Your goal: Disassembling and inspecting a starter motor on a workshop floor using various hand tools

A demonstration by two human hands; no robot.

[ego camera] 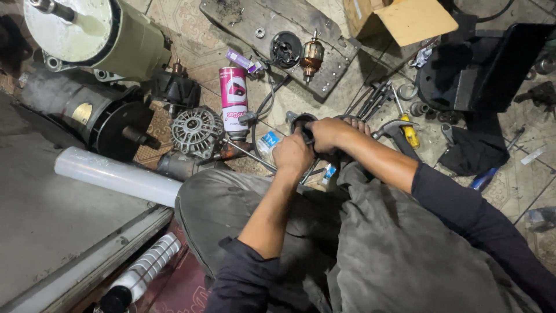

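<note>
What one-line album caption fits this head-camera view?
Seated on a tiled floor, left hand and right hand grip a dark round part beside a pink spray can and an alternator.

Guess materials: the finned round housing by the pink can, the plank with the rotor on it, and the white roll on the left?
Finned round housing: looks like cast aluminium, dull grey and ribbed with open slots. Plank: wood, worn and stained dark, with small holes. Rotor on it: copper-coloured windings on a steel-looking shaft. White roll: probably plastic film, translucent with a soft sheen; cannot be sure.

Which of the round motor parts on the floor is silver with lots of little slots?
The silver alternator, beside the pink spray can and left of the hands. The big motor is pale green, and the small rotor on the wooden board is copper-coloured.
</note>
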